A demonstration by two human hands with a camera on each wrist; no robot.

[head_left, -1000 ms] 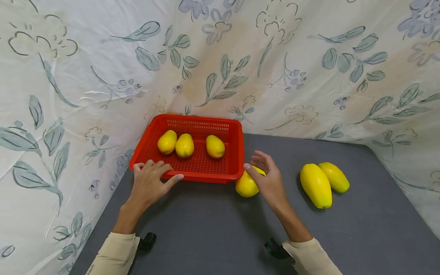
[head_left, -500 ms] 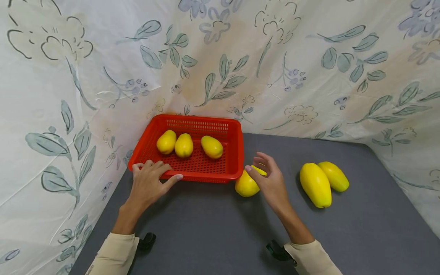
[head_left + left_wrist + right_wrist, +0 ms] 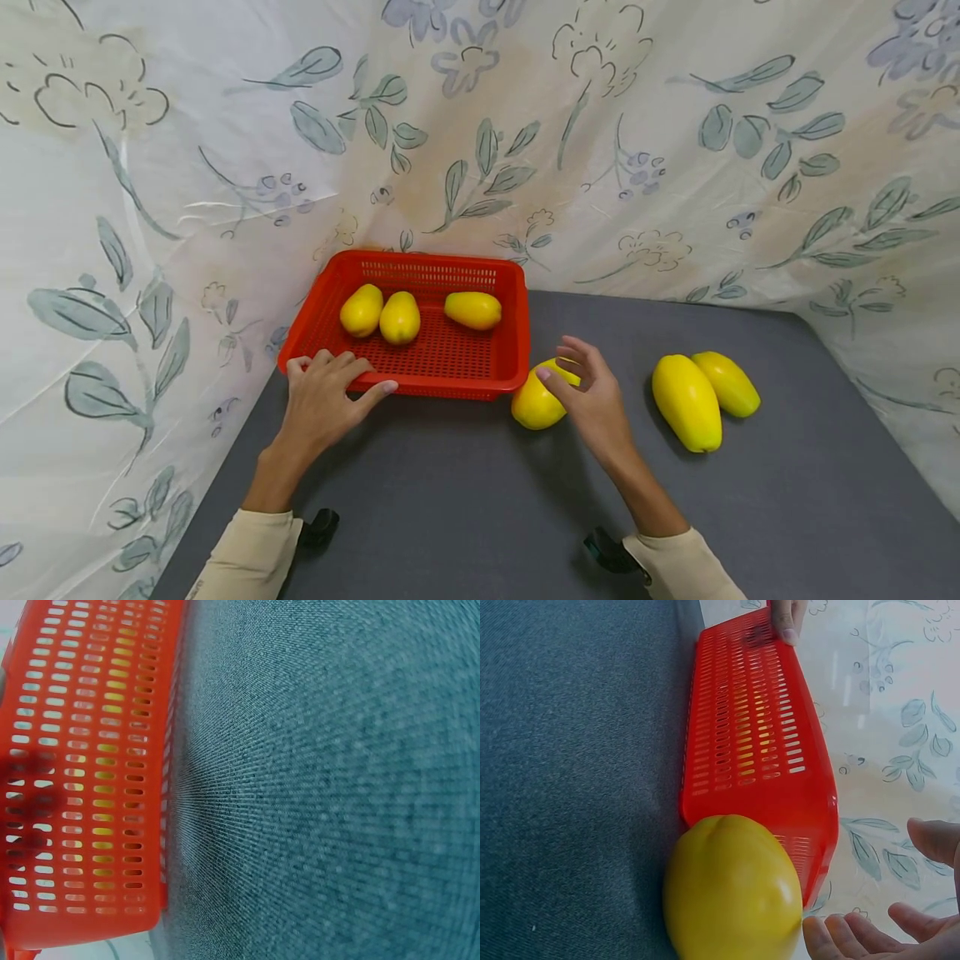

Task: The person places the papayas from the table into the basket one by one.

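Observation:
A red plastic basket (image 3: pixel 435 367) with slotted walls stands at the back left of the grey table. My left hand (image 3: pixel 324 400) grips its front left rim, the thumb along the near edge. Inside are three yellow, mango-like fruits: one at left (image 3: pixel 362 311), one beside it (image 3: pixel 400 317), and one lying sideways apart at right (image 3: pixel 472 311). My right hand (image 3: pixel 596 408), fingers loosely bent, hovers beside a rounded yellow fruit (image 3: pixel 731 892) at the basket's front right corner. In the right wrist view its fingertips are close to this fruit; whether they touch it I cannot tell.
Two longer yellow fruits, a bigger one (image 3: pixel 687 404) and one partly behind it (image 3: pixel 729 386), lie together on the table (image 3: pixel 465 500) to the right. A flowered cloth (image 3: pixel 600 208) hangs behind and along the left side.
The right-hand fruit in the basket has rolled round from end-on to lying sideways. My left hand keeps its place on the rim; the right hand has barely moved.

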